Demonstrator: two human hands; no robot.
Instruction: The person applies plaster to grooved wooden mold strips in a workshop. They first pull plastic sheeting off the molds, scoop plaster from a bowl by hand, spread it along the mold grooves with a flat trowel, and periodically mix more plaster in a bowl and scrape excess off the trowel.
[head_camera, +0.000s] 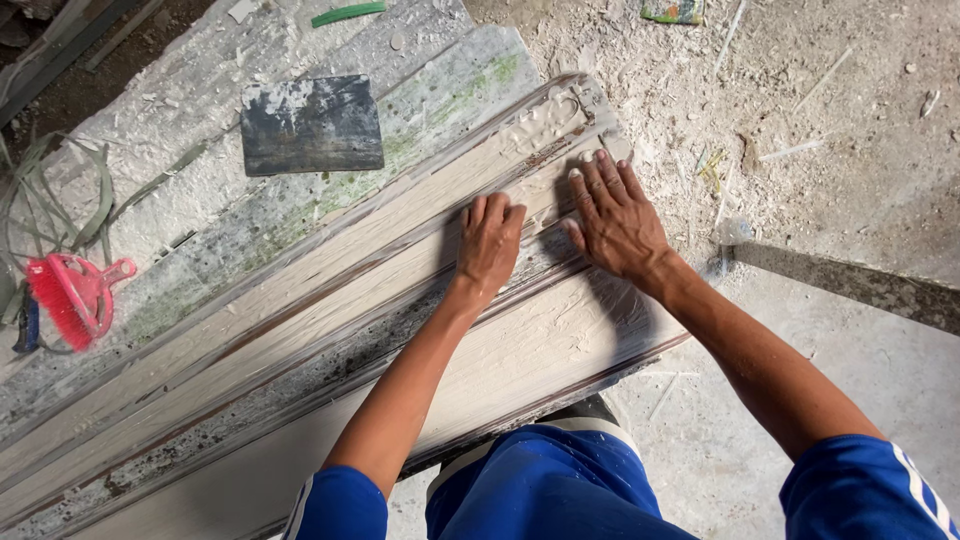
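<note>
Both hands flat on long moulded strip (300, 350), wet whitish plaster over it, lying diagonal on worktop (180, 100), lower left to upper right. Left hand (488, 243): fingers together, lightly curled, pressing palm-down into centre groove; grips nothing. Right hand (613, 215): fingers spread wide, palm down near strip's upper-right end, tips in wet plaster; nothing held. Hands just beside each other, not touching. Dark flat scraper blade (312, 124), plaster-smeared, lies on worktop above strip, well apart from hands. Pink brush (72, 295) at far left edge w/ grey-green straps (60, 195). Floor (850, 150) to right, dusty, plaster bits scattered. Person in blue shirt & shorts.
</note>
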